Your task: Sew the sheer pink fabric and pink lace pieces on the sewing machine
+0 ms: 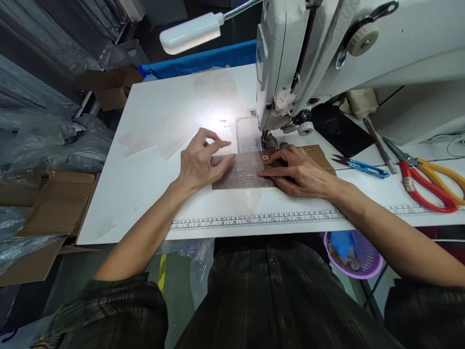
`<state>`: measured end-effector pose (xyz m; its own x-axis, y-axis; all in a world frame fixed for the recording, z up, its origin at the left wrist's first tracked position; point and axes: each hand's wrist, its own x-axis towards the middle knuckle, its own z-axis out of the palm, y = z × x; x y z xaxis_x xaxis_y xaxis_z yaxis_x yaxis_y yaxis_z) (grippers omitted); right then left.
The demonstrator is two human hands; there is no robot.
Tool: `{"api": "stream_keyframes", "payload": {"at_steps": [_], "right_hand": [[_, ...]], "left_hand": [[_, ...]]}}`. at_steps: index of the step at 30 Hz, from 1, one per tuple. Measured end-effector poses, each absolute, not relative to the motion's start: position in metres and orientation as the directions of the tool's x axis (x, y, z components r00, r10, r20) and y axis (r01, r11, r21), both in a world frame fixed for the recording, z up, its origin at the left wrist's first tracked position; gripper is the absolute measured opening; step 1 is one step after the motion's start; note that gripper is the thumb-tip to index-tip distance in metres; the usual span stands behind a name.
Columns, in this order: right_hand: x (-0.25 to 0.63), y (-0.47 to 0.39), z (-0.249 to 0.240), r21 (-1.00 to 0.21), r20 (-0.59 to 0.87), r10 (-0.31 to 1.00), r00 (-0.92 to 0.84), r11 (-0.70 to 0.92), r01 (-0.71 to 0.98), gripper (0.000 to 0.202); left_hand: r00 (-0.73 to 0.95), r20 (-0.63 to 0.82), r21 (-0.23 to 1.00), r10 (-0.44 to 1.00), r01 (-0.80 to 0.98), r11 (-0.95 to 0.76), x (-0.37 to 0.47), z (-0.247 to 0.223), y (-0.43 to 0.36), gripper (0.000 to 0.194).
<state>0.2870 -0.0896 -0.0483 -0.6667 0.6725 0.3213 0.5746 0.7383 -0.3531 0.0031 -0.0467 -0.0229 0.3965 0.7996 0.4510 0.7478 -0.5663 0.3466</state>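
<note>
A thin brownish, see-through sheet [241,169] lies flat on the white table, its upper edge close to the presser foot [266,140] of the sewing machine. My left hand [199,162] is at the sheet's left end, thumb tip by its upper edge and index finger apart from the thumb. My right hand [303,172] rests with spread fingers over the sheet's right part, beside a small red and white mark [265,157]. A brown piece [319,157] shows behind this hand; whether it joins the sheet is hidden.
The sewing machine head [276,63] rises over the table. To the right lie blue thread snips [363,167], red and yellow-handled scissors [428,182], a brush [378,138] and a black phone-like slab [341,128]. A printed ruler [254,221] runs along the front edge. Cardboard boxes [58,201] stand left.
</note>
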Motion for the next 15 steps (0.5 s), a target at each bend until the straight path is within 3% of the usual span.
{"api": "stream_keyframes", "payload": {"at_steps": [2,5,11,15], "right_hand": [[0.287,-0.09,-0.048,-0.359,0.33,0.672,-0.663,0.739,0.57,0.034],[0.287,-0.091,-0.048,-0.374,0.343,0.68,-0.648,0.732,0.57,0.033],[0.288,-0.088,-0.053,-0.436,0.393,0.715,-0.578,0.699,0.567,0.033],[0.288,-0.085,-0.056,-0.461,0.416,0.741,-0.527,0.671,0.581,0.034]], "left_hand": [[0.629,0.44,0.17,0.641,0.642,-0.747,0.015,-0.025,-0.042,0.027],[0.824,0.33,0.077,0.461,0.463,-0.883,0.033,-0.028,-0.032,0.028],[0.889,0.18,-0.01,0.421,0.429,-0.903,0.054,-0.029,-0.008,0.039],[0.884,0.183,0.011,0.43,0.436,-0.9,0.054,-0.029,0.003,0.04]]}}
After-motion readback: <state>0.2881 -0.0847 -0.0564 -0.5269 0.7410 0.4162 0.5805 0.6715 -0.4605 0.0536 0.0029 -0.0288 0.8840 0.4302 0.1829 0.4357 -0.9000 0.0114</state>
